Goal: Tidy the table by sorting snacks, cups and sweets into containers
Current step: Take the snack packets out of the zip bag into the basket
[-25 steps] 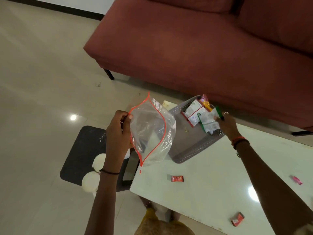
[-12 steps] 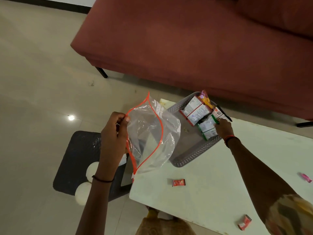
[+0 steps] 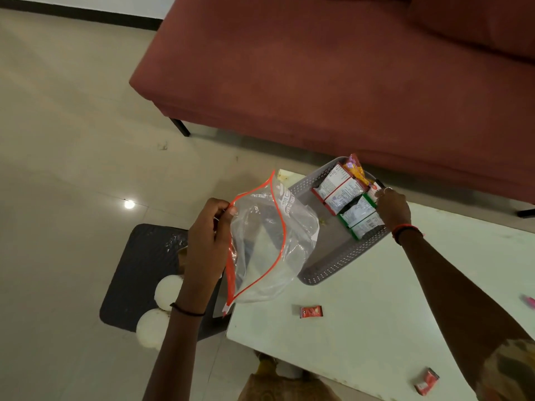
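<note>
My left hand point(image 3: 207, 235) pinches the orange-edged rim of an empty clear zip bag point(image 3: 269, 244), which hangs open over the table's left corner. A grey perforated basket point(image 3: 333, 270) at the far left of the white table point(image 3: 376, 328) holds red-edged snack packets point(image 3: 337, 189), an orange packet point(image 3: 357, 169) and green-edged packets point(image 3: 360, 217). My right hand point(image 3: 393, 208) is inside the basket, fingers curled on the far end of the green-edged packets. Loose on the table lie a red sweet point(image 3: 310, 311), another red one point(image 3: 427, 384) and a pink one point(image 3: 529, 300).
A dark stool point(image 3: 144, 264) stands on the floor left of the table with two white round cups point(image 3: 168, 290) on it, partly behind my left arm. A red sofa point(image 3: 318, 68) runs along the far side, close behind the basket.
My right hand has brought the green-edged packet down from above the basket and laid it in beside the red-edged ones. The left hand and bag stay about the same.
</note>
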A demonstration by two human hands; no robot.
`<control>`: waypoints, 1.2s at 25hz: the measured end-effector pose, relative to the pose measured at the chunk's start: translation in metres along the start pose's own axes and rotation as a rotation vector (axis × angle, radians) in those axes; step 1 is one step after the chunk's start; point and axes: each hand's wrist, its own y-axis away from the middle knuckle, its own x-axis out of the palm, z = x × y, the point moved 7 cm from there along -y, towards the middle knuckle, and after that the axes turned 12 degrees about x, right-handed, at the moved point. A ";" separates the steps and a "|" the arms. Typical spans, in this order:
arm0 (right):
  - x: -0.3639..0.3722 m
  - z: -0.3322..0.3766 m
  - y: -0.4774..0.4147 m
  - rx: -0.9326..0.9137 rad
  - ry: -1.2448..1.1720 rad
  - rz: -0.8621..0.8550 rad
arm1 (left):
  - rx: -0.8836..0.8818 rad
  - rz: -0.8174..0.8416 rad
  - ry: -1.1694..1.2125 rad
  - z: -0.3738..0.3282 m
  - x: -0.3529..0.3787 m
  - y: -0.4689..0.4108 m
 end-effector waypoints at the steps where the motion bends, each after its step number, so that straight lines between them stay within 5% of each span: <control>1: -0.006 0.006 0.006 -0.049 -0.051 0.001 | 0.000 0.004 0.004 -0.002 0.001 0.002; 5: 0.005 0.051 0.078 -0.488 -0.018 0.478 | 0.024 0.077 0.018 -0.009 0.010 0.010; 9: 0.006 0.075 0.167 -0.796 0.041 0.528 | 0.043 0.181 0.088 -0.026 0.030 0.027; 17: -0.007 0.030 0.191 -0.154 -0.631 0.454 | 0.045 0.130 0.073 -0.047 0.031 0.057; 22: -0.024 0.000 0.216 0.110 -1.183 0.710 | -0.098 0.178 0.133 -0.035 0.039 0.094; 26: -0.032 -0.011 0.243 0.164 -1.269 0.908 | -0.181 0.227 0.160 -0.020 0.051 0.117; 30: -0.037 -0.019 0.277 0.182 -1.179 1.166 | -0.421 0.450 0.473 -0.026 0.079 0.146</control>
